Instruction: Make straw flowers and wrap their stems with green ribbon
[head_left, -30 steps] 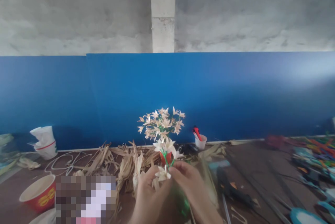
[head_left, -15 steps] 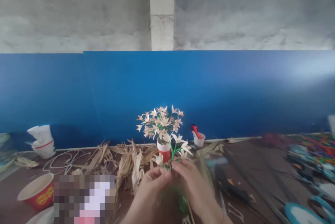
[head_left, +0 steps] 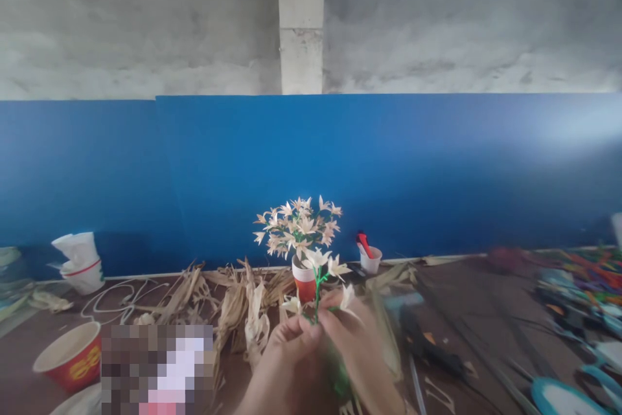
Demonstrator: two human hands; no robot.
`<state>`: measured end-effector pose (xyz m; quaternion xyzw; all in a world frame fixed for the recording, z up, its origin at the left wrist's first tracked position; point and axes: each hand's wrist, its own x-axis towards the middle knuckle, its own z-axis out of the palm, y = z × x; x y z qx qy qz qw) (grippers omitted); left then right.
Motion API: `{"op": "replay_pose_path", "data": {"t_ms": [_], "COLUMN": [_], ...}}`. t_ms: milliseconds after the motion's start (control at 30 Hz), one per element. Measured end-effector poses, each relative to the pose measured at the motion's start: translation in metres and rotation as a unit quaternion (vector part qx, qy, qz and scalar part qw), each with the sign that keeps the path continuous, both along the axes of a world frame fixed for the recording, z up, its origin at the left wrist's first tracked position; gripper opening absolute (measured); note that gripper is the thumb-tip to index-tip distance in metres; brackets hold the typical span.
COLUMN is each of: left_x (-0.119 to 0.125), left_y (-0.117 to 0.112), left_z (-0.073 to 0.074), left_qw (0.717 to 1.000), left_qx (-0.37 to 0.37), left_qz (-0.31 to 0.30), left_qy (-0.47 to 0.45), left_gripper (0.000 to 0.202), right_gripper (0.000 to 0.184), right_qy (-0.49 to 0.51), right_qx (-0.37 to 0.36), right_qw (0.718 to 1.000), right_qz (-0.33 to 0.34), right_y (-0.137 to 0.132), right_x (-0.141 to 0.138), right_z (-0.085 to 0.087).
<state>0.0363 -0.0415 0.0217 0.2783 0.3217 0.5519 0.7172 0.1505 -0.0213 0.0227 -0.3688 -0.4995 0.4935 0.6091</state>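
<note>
Between my two hands stands a flower stem point(head_left: 319, 287), green, with several cream-coloured blossoms made of dry husk-like petals. My left hand point(head_left: 287, 350) pinches the stem low down between thumb and forefinger. Close against it, the fingers of my right hand point(head_left: 350, 337) are also closed on the stem, just under a blossom. Right behind the hands, a red and white cup point(head_left: 304, 282) holds a full bunch of similar cream flowers point(head_left: 301, 224). Below my hands, a blurred green thing point(head_left: 340, 379) shows; I cannot make out its kind.
Dry corn husks point(head_left: 233, 311) lie around the cup. At left are a red paper bowl point(head_left: 72, 357), a white cup with tissue point(head_left: 82, 263) and a white cable point(head_left: 121, 302). A white tub with a red-handled tool point(head_left: 370, 259), a dark glue gun point(head_left: 432, 347) and blue-rimmed tape point(head_left: 558, 395) lie rightward.
The flower stem has turned and its blossoms have shifted a little, with the top ones now further left. My right hand has moved slightly left, closer to my left hand.
</note>
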Motion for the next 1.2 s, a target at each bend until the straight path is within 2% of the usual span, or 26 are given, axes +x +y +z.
{"op": "replay_pose_path", "data": {"t_ms": [67,133,267,333,400,467,533,667,800,900,1067,1200], "left_x": [0.002,0.004,0.004,-0.002,-0.010,-0.018,-0.023,-0.021,-0.016,-0.014,-0.011,-0.012], "left_y": [-0.001,-0.002,0.000,0.003,0.007,0.011,0.013,0.012,0.009,0.007,0.007,0.010], "left_z": [0.000,0.001,0.003,0.004,0.005,0.007,0.010,0.015,0.016,0.017,0.015,0.010], "left_qw": [1.000,1.000,0.994,0.989,0.985,0.984,0.986,0.989,0.986,0.984,0.986,0.988], "left_qx": [-0.005,0.002,0.048,0.072,0.095,0.087,0.073,0.067,0.056,0.051,0.032,0.035], "left_qz": [0.006,0.022,0.069,0.058,0.018,0.008,0.034,0.100,0.150,0.165,0.163,0.150], "left_qy": [-0.013,-0.007,0.074,0.117,0.146,0.157,0.142,0.085,0.054,0.053,0.010,-0.008], "left_gripper": [0.032,0.032,0.029,0.027,0.028,0.028,0.026,0.027,0.025,0.026,0.026,0.023], "right_gripper": [0.028,0.027,0.027,0.027,0.027,0.027,0.026,0.025,0.028,0.028,0.025,0.027], "right_qy": [-0.023,-0.040,-0.048,-0.042,-0.016,0.028,0.044,-0.017,-0.033,-0.012,0.057,0.071], "right_qx": [0.014,-0.003,-0.067,-0.094,-0.117,-0.133,-0.145,-0.165,-0.168,-0.156,-0.119,-0.128], "right_qw": [0.999,0.999,0.996,0.994,0.992,0.990,0.984,0.972,0.969,0.970,0.975,0.975], "right_qz": [-0.017,-0.015,0.021,0.031,0.034,0.050,0.096,0.168,0.178,0.185,0.178,0.165], "right_y": [0.001,0.001,0.002,0.003,0.004,0.005,0.006,0.004,0.004,0.004,0.002,0.005], "right_x": [0.002,0.003,0.005,0.008,0.010,0.011,0.010,0.003,-0.003,-0.004,-0.005,-0.007], "right_z": [-0.001,0.002,0.013,0.016,0.017,0.014,0.012,0.010,0.008,0.004,-0.001,-0.002]}}
